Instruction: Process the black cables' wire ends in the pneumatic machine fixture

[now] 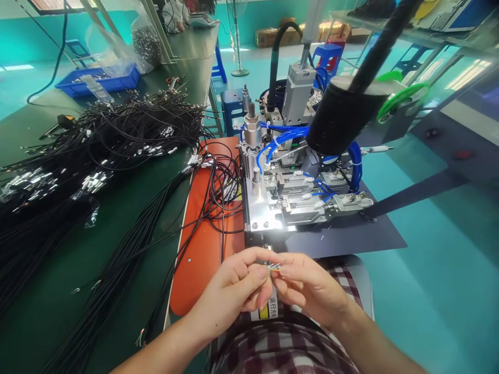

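Note:
Both my hands meet just in front of the machine's near edge, above my checked lap. My left hand (237, 288) is closed in a pinch on the end of a thin black cable (223, 228) that runs back over the orange mat (202, 249). My right hand (306, 285) is also pinched, its fingertips on a small shiny metal cable tip (274, 266) between the two hands. The metal fixture (273, 208) of the machine sits right beyond my fingers.
A large heap of black cables (97, 145) with metal ends covers the green bench on the left. A blue tray (99, 83) and plastic bags stand at the back. Blue air hoses (284, 137), a black lamp head (343, 117) and blue stools are beyond the machine.

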A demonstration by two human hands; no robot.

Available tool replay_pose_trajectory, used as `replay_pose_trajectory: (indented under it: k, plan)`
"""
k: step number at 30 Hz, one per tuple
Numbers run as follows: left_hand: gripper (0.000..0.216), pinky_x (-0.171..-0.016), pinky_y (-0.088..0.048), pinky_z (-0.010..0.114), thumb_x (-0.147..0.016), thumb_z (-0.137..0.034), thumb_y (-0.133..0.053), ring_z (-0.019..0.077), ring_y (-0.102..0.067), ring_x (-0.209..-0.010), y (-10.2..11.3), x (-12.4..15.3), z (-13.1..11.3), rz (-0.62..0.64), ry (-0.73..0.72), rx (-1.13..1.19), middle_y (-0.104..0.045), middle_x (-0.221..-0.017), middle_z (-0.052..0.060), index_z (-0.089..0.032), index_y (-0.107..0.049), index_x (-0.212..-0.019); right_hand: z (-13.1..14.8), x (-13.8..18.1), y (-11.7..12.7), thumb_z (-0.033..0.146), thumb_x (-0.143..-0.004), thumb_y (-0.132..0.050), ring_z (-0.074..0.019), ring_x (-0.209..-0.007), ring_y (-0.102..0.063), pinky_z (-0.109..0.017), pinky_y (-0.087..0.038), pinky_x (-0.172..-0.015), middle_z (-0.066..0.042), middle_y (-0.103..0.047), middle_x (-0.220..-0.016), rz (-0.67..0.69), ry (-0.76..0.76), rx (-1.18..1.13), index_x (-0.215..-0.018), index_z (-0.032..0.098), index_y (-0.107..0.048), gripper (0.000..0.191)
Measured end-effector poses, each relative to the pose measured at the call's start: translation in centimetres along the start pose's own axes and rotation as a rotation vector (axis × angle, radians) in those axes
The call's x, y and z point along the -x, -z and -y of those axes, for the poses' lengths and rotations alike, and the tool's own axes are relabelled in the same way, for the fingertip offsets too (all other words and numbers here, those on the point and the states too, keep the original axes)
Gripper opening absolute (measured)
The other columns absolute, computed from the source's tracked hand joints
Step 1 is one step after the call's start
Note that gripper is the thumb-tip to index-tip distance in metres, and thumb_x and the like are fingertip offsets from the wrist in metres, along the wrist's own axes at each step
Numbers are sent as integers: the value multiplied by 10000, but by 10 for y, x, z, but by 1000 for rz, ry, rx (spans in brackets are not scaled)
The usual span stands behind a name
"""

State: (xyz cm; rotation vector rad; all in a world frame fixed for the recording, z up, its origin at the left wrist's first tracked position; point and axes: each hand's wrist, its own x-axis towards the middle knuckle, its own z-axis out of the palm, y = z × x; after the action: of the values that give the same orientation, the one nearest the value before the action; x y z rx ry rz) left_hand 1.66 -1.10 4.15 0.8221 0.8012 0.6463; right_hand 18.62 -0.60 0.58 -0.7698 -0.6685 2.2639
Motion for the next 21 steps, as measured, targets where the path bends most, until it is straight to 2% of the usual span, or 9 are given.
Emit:
replay_pose_trajectory:
  k: [3,5,10,12,14,17,21]
  plan:
    - [227,-398,-165,170,-918,-334,-509,29,-250,-402,2,0,1,11,-10,-22,-514,-523,-51,-154,-550,-1049,-1,1,-7,380,-754,-715,-26,-351,-320,-190,-212,-384,72,-473,-459,-47,67,61,-725,123,-603,282]
    - [199,-388,-182,162,-919,-325,-512,31,-271,-394,2,1,5,-33,-51,-69,-540,-551,-48,-184,-532,-1057,-5,3,-15,422,-770,-698,-18,-348,-341,-181,-229,-375,63,-517,-520,-132,131,111,-725,144,-570,310]
    - [123,-477,-377,151,-885,-277,-572,66,-501,-547,-5,3,16,-323,-236,-279,-596,-734,-23,-224,-522,-984,-13,6,-29,491,-777,-667,-35,-402,-427,-181,-330,-418,59,-518,-595,-338,221,282,-703,168,-509,367]
    - [160,-450,-369,149,-871,-300,-585,53,-463,-489,-7,2,15,-357,-198,-270,-568,-703,-40,-225,-511,-992,-15,6,-30,495,-800,-637,-46,-422,-443,-187,-349,-433,60,-507,-597,-377,225,331,-712,172,-503,361]
    - [211,-381,-287,139,-851,-334,-604,38,-352,-399,-8,1,12,-334,-110,-200,-492,-575,-78,-215,-506,-995,-16,5,-29,482,-830,-606,-53,-431,-446,-186,-349,-435,64,-494,-579,-394,236,375,-718,174,-500,344]
    - [212,-373,-222,141,-822,-365,-631,33,-279,-374,-6,-1,10,-303,-42,-125,-377,-445,-106,-180,-545,-882,-18,5,-26,438,-867,-575,-56,-438,-443,-184,-351,-441,69,-475,-558,-392,257,427,-705,177,-494,317]
    - [241,-390,-201,170,-809,-397,-633,36,-248,-368,-2,-2,13,-354,-5,-103,-358,-398,-103,-166,-566,-803,-21,8,-18,359,-898,-554,-67,-492,-469,-191,-383,-473,41,-529,-641,-366,288,479,-759,180,-544,227]
